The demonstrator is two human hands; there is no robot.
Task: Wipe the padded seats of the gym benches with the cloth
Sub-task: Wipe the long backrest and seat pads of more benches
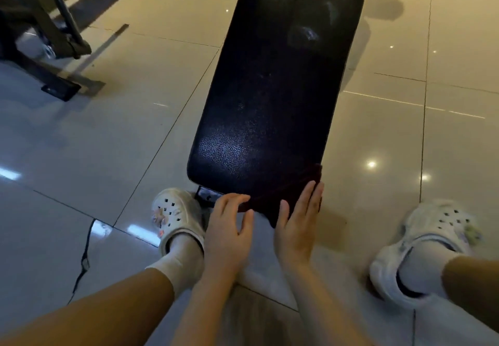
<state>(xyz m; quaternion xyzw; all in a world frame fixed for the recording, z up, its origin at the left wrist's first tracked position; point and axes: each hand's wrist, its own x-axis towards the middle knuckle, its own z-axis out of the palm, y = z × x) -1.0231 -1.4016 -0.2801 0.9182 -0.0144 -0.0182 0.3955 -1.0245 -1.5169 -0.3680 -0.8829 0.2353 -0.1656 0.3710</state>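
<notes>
The right hand (298,227) lay flat with straight fingers on the dark red cloth (286,197), and the left hand (229,227), its fingers relaxed and grasping nothing, touched the cloth's near edge. The cloth sat on the near right corner of the padded seat (270,89) and hung over its end (only pressed, not gripped). I judged it could slide off to the tiled floor (108,143) if the push went sideways. Smears far up the seat (305,34) might stay unwiped.
</notes>
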